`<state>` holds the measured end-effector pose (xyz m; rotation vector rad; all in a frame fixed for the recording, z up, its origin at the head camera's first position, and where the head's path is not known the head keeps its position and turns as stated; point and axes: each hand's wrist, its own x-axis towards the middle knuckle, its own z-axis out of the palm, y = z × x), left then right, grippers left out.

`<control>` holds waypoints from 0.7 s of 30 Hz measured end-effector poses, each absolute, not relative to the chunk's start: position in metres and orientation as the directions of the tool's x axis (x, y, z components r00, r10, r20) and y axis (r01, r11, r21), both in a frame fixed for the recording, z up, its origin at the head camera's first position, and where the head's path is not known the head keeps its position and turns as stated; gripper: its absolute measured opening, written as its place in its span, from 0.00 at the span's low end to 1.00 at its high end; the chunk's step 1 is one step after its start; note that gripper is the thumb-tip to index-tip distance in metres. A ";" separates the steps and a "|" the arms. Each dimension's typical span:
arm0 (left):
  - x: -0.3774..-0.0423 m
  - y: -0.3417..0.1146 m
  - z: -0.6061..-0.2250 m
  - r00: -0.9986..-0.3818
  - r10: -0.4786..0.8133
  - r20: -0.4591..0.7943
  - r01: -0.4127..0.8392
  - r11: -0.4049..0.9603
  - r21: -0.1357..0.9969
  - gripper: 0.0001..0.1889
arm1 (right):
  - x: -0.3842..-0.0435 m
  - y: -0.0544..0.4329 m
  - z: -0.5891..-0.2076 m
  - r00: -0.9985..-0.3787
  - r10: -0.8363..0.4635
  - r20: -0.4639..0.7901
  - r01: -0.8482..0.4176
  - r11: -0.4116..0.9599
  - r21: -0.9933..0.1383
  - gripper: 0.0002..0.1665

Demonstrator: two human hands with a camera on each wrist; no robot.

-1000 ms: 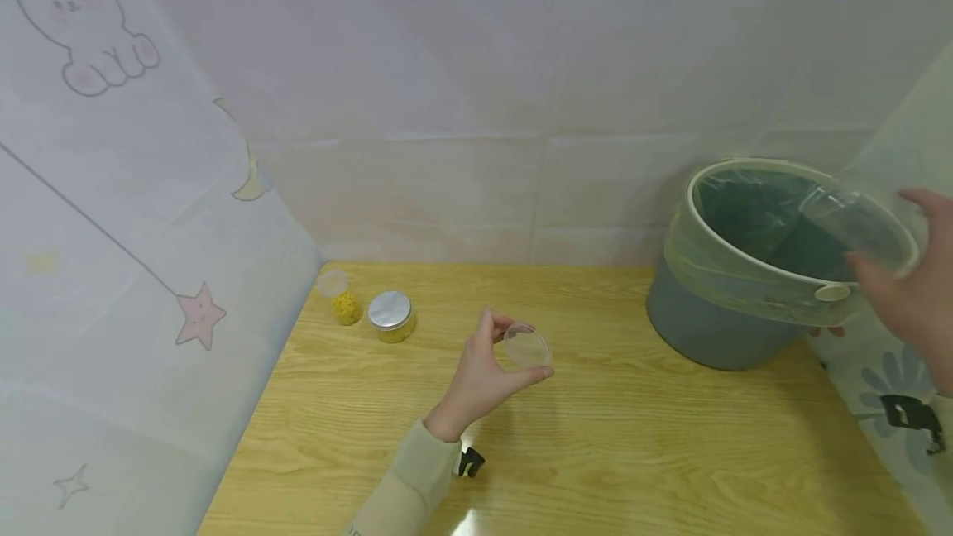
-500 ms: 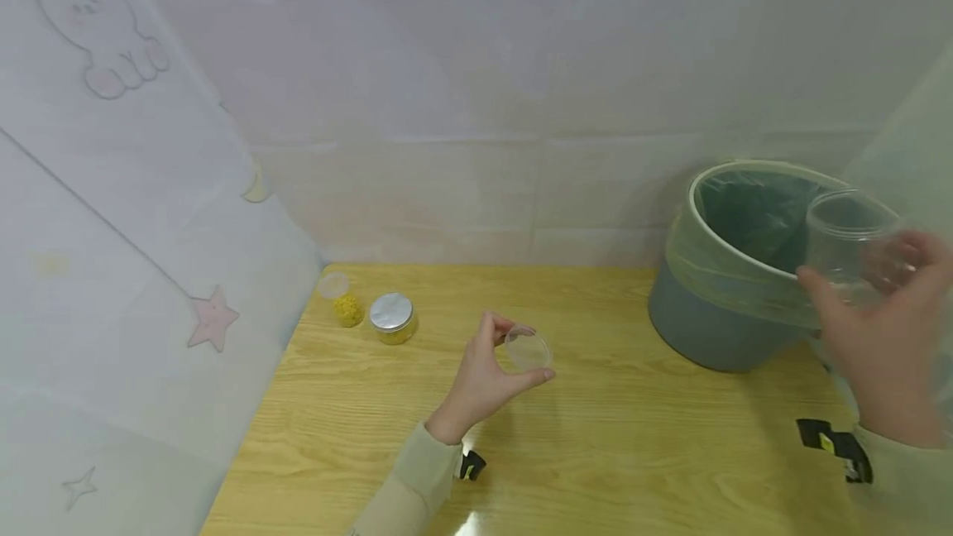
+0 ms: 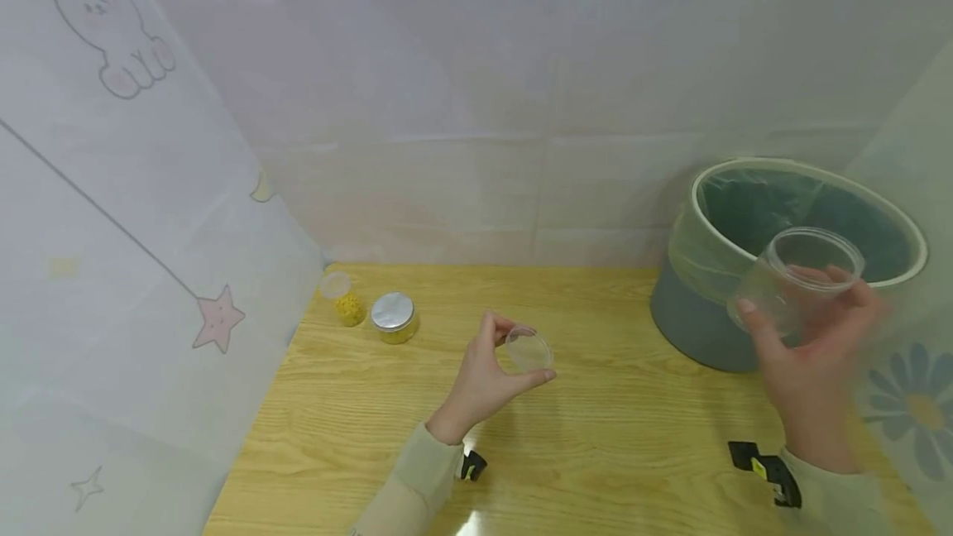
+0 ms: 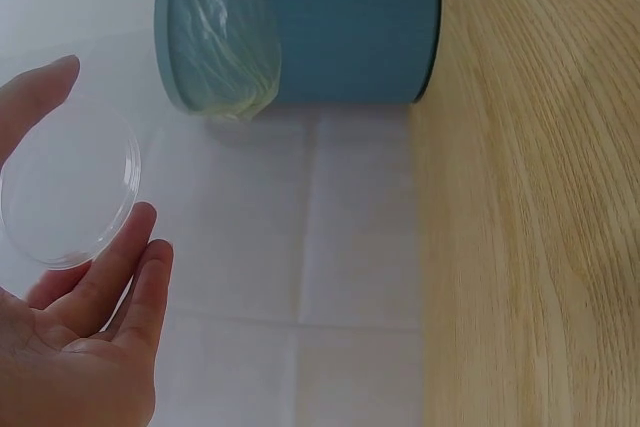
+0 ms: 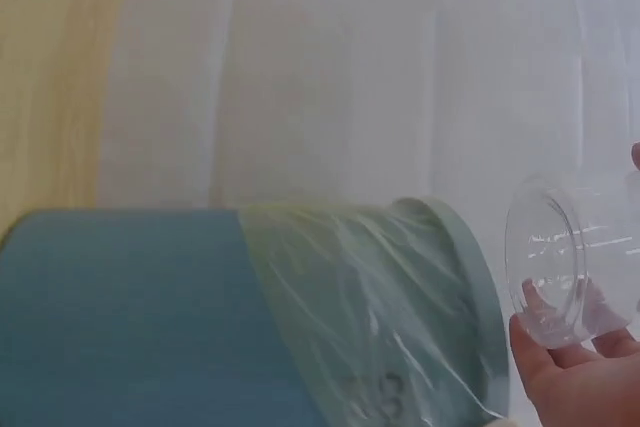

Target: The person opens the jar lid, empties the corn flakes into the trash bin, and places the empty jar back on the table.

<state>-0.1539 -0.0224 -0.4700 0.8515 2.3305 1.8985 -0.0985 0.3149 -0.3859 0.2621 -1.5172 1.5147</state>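
My left hand (image 3: 480,383) pinches a thin clear round lid (image 3: 529,350) between thumb and fingers, above the middle of the table. The left wrist view shows the lid (image 4: 70,182) held by its rim. At the right, my right hand (image 3: 807,379) grips a clear plastic jar (image 3: 792,296), its uncovered round mouth facing up and no contents visible inside. The jar is in front of the near rim of a blue-grey bin (image 3: 692,321). Seen from the right wrist, the jar (image 5: 570,257) is beside the bin's rim, with the fingers around it.
A pale plastic bag (image 3: 688,246) lines the bin and folds over its rim. On the wooden table (image 3: 596,453), at back left, stand a jar with a silver lid (image 3: 392,311) and a small clear container of yellow bits (image 3: 348,309). Printed sheets (image 3: 417,106) form walls behind and beside.
My right hand has brought the jar from over the right side of the bin leftward and nearer, in front of its rim. The left hand with the lid has hardly moved.
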 end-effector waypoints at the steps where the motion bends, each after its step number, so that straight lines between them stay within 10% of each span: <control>1: -0.154 -0.022 -0.470 -0.853 0.416 0.314 0.392 0.115 0.913 0.32 | -0.099 0.310 -0.388 -0.531 0.454 0.716 -0.749 0.143 -0.646 0.43; 4: -0.153 -0.022 -0.471 -0.856 0.419 0.302 0.382 0.119 0.917 0.32 | -0.101 0.300 -0.400 -0.545 0.437 0.715 -0.772 0.070 -0.632 0.43; 12: -0.156 -0.022 -0.476 -0.849 0.431 0.304 0.403 0.159 0.901 0.33 | -0.112 0.297 -0.444 -0.713 0.368 0.597 -0.438 0.431 -0.789 0.52; 21: -0.170 -0.020 -0.479 -0.878 0.436 0.198 0.328 0.245 0.912 0.35 | -0.131 0.280 -0.468 -0.848 0.383 0.365 -0.214 0.382 -0.899 0.46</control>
